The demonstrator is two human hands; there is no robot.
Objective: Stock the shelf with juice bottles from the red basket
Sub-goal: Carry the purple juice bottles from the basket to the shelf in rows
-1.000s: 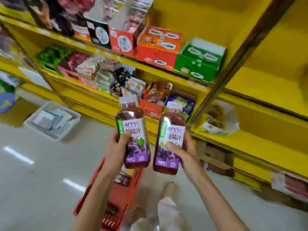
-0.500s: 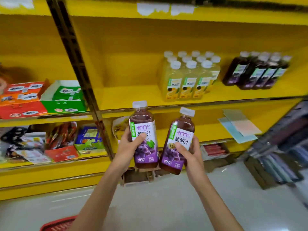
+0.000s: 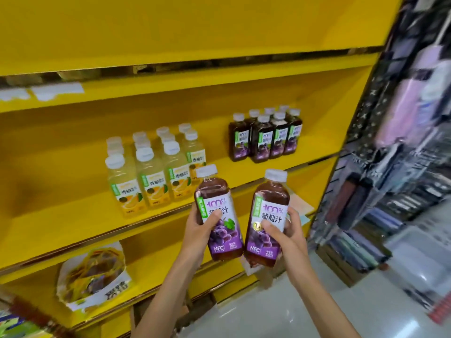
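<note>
My left hand [image 3: 196,234] grips a purple grape juice bottle [image 3: 218,213] with a white cap. A second grape juice bottle [image 3: 267,220] sits in the grip of my right hand [image 3: 286,234]. Both bottles are upright and side by side, held in front of the yellow shelf [image 3: 73,230]. On that shelf, several dark grape juice bottles [image 3: 266,135] stand at the right and several pale yellow juice bottles [image 3: 151,172] stand at the middle. The red basket is out of view.
A bag of snacks [image 3: 91,272] lies on the lower shelf at the left. Papers [image 3: 301,206] lie on the lower shelf behind my right hand. A dark rack of packaged goods [image 3: 395,167] stands at the right. Grey floor [image 3: 268,313] lies below.
The view has swung right and closer to the juice shelf; the red basket and snack boxes have left the view. Both hands still hold their bottles, now raised nearer the shelf.
</note>
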